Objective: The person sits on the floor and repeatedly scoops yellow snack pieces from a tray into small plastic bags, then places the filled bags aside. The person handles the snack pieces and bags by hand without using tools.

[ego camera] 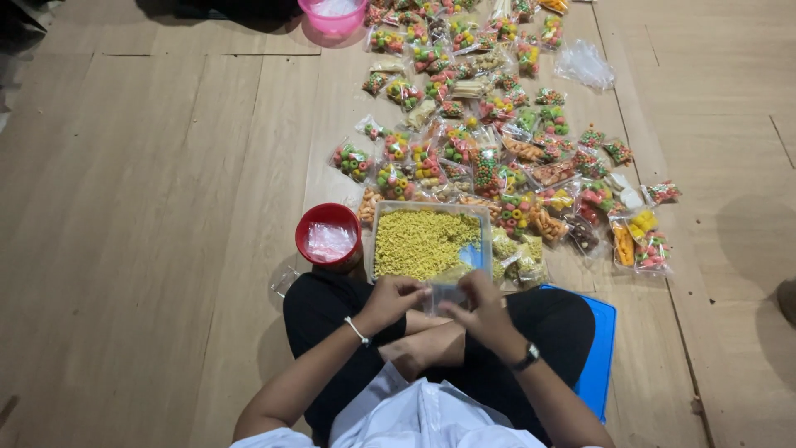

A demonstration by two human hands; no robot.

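Small clear bag, pinched between left hand, right hand

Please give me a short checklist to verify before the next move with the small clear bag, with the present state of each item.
1. Both hands on the small clear bag: ok; left hand and right hand pinch it.
2. Bag mouth open: cannot tell.
3. Clear tub of yellow snack pieces close in front: ok.
4. Red bowl with spare bags beside the tub: ok.
5. Filled packets lie apart from the hands: ok.
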